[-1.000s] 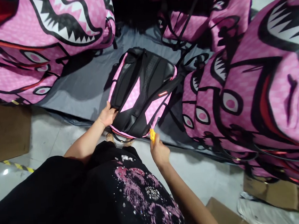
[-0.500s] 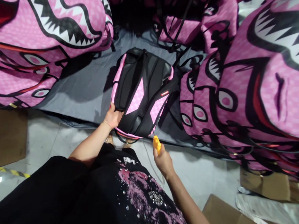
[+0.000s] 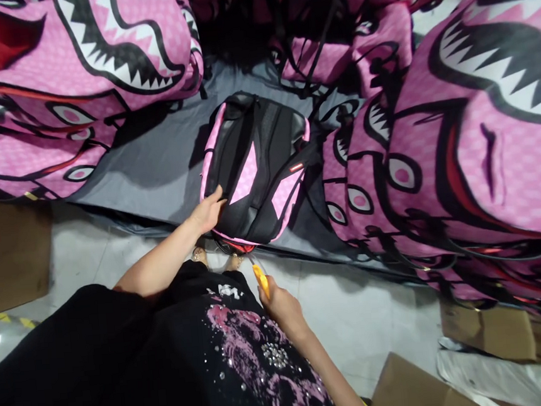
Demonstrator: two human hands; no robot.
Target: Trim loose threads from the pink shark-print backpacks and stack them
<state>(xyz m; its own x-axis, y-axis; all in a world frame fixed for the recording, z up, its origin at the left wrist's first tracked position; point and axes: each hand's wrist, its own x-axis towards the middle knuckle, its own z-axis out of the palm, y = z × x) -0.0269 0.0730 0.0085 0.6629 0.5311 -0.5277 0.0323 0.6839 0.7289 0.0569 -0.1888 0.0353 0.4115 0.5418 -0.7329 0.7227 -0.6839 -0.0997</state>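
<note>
A black and pink backpack (image 3: 260,166) lies on a grey sheet with its straps and padded back facing up. My left hand (image 3: 208,213) holds its lower left edge, fingers partly on the black padding. Just below the pack's bottom edge is my right hand (image 3: 279,303), closed around a small yellow-handled tool (image 3: 261,281). The tool's thin tip points up toward the pack's red and black bottom end, and I cannot tell whether it touches. Its exact kind is too small to make out.
Pink shark-print backpacks (image 3: 133,44) are stacked at the left, and more backpacks (image 3: 485,121) stand in a row at the right. The grey sheet (image 3: 153,156) ends in front of my feet. Cardboard boxes (image 3: 10,257) flank the pale floor.
My right hand has moved left and slightly down with the yellow tool, from the pack's lower right corner to its bottom middle. My left hand's fingers have shifted farther onto the padding.
</note>
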